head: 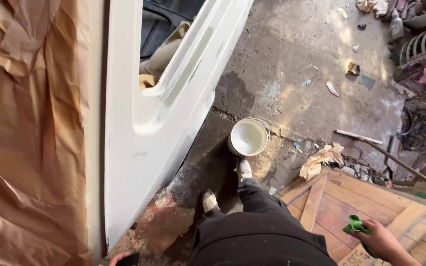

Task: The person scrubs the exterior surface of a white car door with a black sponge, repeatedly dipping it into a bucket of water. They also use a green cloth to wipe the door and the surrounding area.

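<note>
A green cloth [355, 225] was gripped in the right hand [380, 241], whose fingers were curled shut around it, with one end of the cloth sticking up above the knuckles. That hand was held low at the right of the view, over a slatted wooden pallet [331, 202] laid on the ground. Only a sliver of the left hand [119, 258] was seen at the bottom edge, just beside a dark object [130, 259] that was cut off by the frame; whether its fingers were spread or closed on that object could not be told. Between the two hands, dark trousers [257, 226] and two pale, dusty shoes [225, 187] were seen, planted on a stained concrete floor [292, 54]. Just ahead of the forward shoe, a white bucket [248, 137] stood upright, touching or nearly touching the toe, with a pale inside showing. To the left, a white painted vehicle door panel [149, 128] was set upright and slightly tilted, its window opening partly masked. Brown masking paper [25, 138] covered the surface at the far left. A crumpled piece of brown paper [321, 160] lay near the corner of the pallet, and small scraps of litter [332, 88] were scattered further off across the floor.
</note>
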